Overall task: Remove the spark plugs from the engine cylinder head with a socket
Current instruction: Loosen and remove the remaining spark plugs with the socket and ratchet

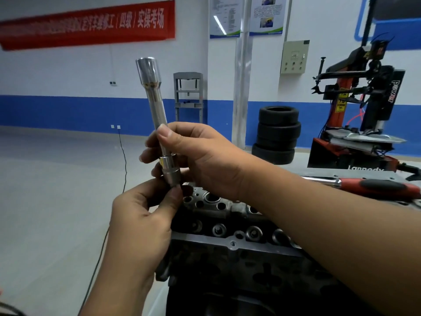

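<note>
Both hands point(159, 190) grip the upright socket point(157, 119)

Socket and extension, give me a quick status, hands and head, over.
Right hand grips socket extension mid-shaft, held up. Left hand pinches its lower end. Cylinder head below, untouched. Ratchet handle lies behind; nothing in the way.

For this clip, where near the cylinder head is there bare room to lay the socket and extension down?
Little bare surface shows. The cylinder head top is crowded with bores and valve springs. The metal plate behind it is largely taken by the red-handled wrench. To the left there is only bare floor, crossed by a black cable.
</note>
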Tool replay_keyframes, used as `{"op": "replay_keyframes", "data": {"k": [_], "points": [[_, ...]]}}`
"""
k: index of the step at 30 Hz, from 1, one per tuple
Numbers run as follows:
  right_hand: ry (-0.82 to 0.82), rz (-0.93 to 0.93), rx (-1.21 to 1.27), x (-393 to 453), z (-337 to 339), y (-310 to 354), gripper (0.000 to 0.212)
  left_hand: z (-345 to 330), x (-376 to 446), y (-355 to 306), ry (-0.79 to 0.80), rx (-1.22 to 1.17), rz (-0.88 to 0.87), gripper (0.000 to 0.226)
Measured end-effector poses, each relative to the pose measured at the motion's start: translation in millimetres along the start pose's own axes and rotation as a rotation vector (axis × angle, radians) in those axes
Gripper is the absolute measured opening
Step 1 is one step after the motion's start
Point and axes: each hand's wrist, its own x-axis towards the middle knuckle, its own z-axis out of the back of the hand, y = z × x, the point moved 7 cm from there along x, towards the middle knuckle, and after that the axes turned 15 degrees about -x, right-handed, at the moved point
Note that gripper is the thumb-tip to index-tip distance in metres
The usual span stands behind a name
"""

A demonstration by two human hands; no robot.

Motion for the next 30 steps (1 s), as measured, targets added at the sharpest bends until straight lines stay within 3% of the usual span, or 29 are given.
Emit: {"op": "replay_keyframes", "data": {"k": [3,7,10,13,17,20,22,26,30], "points": [[0.012,-0.003,0.016,0.9,-0.5,-0.9,0.021,3.2,0.4,-0.8,-0.052,0.008,-0.021,0.030],[0.016,0.024,0.037,1.3,-0.1,-0.8,0.016,3.0,-0.4,-3.8,-0.078,-0.052,-0.042,0.030],[0.020,0.018,0.026,1.7,0.9,-0.9,0.023,-1.6,-0.1,-3.5,0.014,-0.044,-0.044,0.014],[0.004,-0.008,0.023,1.8,1.7,-2.2,0.030,-1.0,1.0,1.8,0.031,-0.020,0.006,0.035],[0.004,-0.001,0.043,1.2,0.5,-1.5,0.020,3.3,1.0,-0.8,-0.079,-0.039,-0.024,0.020],[0.009,0.016,0.032,2.1,0.6,-0.6,0.018,4.1,0.2,-2.2,-0.090,-0.030,-0.018,0.032],[0.012,0.016,0.018,2.4,0.2,-0.6,0.022,0.6,1.2,-1.6,-0.026,-0.043,-0.011,0.014],[-0.008,-0.015,0.010,3.0,1.8,-3.2,0.031,-1.0,1.0,2.4,0.023,-0.017,0.030,0.036],[0.014,-0.014,-0.005,1.3,0.6,-2.8,0.018,2.5,-0.2,-3.0,-0.070,-0.034,-0.004,0.029]]}}
